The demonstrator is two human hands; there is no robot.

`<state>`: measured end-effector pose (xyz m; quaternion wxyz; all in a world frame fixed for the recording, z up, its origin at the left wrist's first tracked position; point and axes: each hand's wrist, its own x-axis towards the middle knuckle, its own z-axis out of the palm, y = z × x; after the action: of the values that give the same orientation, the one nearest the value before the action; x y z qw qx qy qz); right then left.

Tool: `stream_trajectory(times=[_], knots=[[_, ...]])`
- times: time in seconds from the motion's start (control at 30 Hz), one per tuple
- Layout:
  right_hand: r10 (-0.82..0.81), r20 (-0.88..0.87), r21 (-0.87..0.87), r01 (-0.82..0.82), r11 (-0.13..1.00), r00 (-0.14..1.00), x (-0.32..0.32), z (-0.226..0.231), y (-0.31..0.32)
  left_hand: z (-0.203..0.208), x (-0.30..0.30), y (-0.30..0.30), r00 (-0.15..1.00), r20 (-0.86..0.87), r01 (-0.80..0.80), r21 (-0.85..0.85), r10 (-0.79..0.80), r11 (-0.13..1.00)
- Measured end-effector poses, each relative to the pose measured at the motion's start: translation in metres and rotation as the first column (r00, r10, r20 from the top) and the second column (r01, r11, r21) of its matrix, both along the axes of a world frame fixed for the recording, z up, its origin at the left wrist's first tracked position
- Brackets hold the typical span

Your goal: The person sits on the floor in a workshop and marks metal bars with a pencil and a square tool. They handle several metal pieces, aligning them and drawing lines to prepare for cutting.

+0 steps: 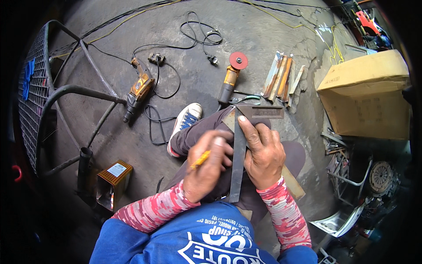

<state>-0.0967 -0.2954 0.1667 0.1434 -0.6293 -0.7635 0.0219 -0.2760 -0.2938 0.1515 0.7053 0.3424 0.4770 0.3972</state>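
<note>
Left hand: the left hand (206,165) is curled around a yellow pencil (200,159), its fingers blurred, just left of the square's blade.
Right hand: the right hand (265,156) is clamped on the square (236,165), thumb flat on the blade near the corner, the other fingers bent beside it.
Square: on the person's lap, its dark blade running down toward the belly, its stock (268,112) pointing right at the top.
Strip: a tan strip (294,185) shows beyond the right wrist; the hand hides how far it runs beneath.
Person: seated low, in a blue shirt (176,237), dark trousers and red-patterned sleeves; one white shoe (187,123) with blue laces is out to the left.
Grinder: ahead of the lap lies a grinder (227,83) with a red disc (238,60); pliers (246,100) lie beside its lower end.
Drill: an orange drill (140,86) lies farther left, near black cords.
Metal pieces: several long pieces (277,79) lie side by side right of the grinder.
Right side: a cardboard box (365,97) stands there, with a round clutch disc (381,178) nearer.
Left side: a mesh-backed metal frame (74,93) stands behind a tin (125,174).
</note>
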Motion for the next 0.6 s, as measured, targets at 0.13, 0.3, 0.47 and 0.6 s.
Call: stream_trajectory(times=[0.13, 0.3, 0.47, 0.6], knots=[[-0.003, 0.016, 0.02, 0.003, 1.0, 1.0, 0.001, -0.001, -0.002, 0.007, -0.018, 0.015, 0.98, -0.059, -0.173, 0.199, 0.188, 0.965], [-0.003, 0.016, 0.042, 0.002, 0.999, 1.0, 0.0, -0.001, -0.002, 0.016, -0.025, 0.039, 0.97, -0.21, -0.014, 0.456, 0.122, 0.89], [-0.004, 0.013, 0.049, 0.003, 0.999, 1.0, 0.001, -0.001, -0.003, 0.016, -0.014, 0.056, 0.95, -0.304, 0.093, 0.479, 0.066, 0.873], [-0.004, 0.002, 0.06, 0.004, 0.998, 1.0, 0.002, -0.003, -0.004, 0.014, -0.008, 0.061, 0.948, -0.275, 0.016, 0.542, 0.159, 0.84]])
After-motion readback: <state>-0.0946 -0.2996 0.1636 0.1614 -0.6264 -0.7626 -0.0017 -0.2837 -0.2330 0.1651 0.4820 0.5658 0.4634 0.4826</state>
